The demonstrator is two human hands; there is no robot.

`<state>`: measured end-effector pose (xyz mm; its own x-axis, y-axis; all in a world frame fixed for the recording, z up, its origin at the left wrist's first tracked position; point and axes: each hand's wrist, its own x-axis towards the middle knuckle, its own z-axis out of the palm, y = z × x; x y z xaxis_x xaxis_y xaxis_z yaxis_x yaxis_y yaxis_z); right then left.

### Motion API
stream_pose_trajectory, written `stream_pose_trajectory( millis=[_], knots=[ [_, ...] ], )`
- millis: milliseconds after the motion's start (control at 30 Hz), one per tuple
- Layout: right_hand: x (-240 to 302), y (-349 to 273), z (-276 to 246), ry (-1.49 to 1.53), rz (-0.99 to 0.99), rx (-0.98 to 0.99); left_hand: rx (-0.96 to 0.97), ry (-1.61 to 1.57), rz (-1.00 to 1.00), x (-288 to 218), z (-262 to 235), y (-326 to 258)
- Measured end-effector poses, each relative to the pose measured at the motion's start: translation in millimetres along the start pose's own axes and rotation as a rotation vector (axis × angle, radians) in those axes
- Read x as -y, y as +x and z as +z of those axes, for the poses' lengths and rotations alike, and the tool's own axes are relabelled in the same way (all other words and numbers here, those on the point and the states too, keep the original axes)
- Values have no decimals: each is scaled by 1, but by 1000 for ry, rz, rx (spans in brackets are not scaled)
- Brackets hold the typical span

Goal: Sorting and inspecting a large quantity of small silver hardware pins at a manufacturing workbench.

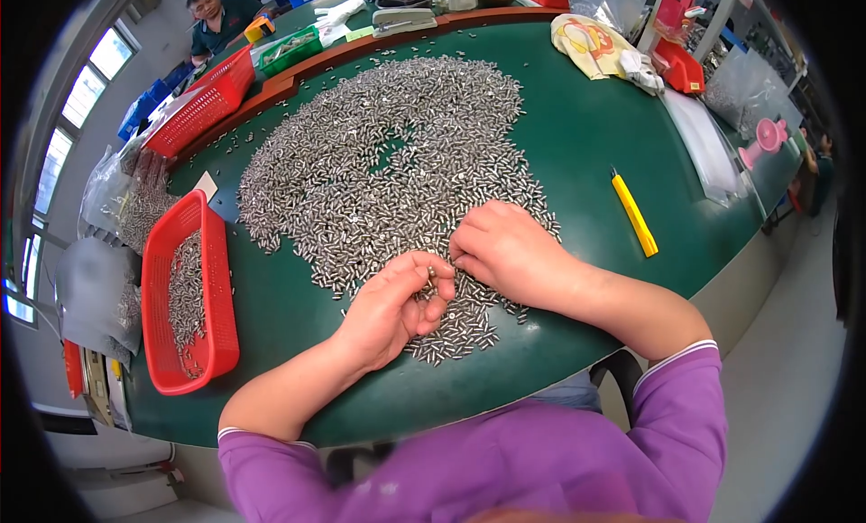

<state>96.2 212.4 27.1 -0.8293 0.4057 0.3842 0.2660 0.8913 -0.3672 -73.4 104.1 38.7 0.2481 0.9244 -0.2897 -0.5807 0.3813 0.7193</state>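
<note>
A wide heap of small silvery cylindrical metal parts [334, 153] covers the middle of the green table [586, 198]. Over its near edge, my left hand [397, 302] is curled with the palm turned up, and a few of the metal parts show between its fingers. My right hand [505, 252] meets its fingertips, back of the hand upward, thumb and fingers pinched together. What the right fingers pinch is hidden. Loose parts lie on the table just below both hands.
A red plastic basket [224, 298] holding more metal parts stands at the left. To the right lies a yellow utility knife [635, 215]. A wooden ledge [271, 97] borders the far side, with a stapler [404, 21] beyond it. Another person [221, 18] sits far left.
</note>
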Motion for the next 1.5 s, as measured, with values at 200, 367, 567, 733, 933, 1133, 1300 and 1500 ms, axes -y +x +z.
stream_pose_trajectory(
  millis=[200, 367, 567, 733, 933, 1133, 1300, 1500],
  knots=[
    [10, 7, -20, 173, -22, -115, -60, 46, 20, 2, 3, -1],
    [19, 6, -18, 295, -81, -130, -37, 83, 31, 4, 0, -1],
    [15, 6, -15, 440, -3, -164, -5, 53, 69, 4, -1, 0],
    [14, 5, -11, 514, -40, -151, -26, -4, 62, 5, 0, -1],
    [17, 6, -21, 351, -43, -146, -50, 59, 24, 3, -2, -1],
    [2, 0, -26, 116, 78, 53, -53, 35, 50, 4, -1, 2],
    [-1, -1, -14, 56, 57, 146, -46, 25, 39, 4, -1, 3],
    [8, 7, -22, 257, -25, -95, 9, 45, 32, 2, 1, 1]
  ],
)
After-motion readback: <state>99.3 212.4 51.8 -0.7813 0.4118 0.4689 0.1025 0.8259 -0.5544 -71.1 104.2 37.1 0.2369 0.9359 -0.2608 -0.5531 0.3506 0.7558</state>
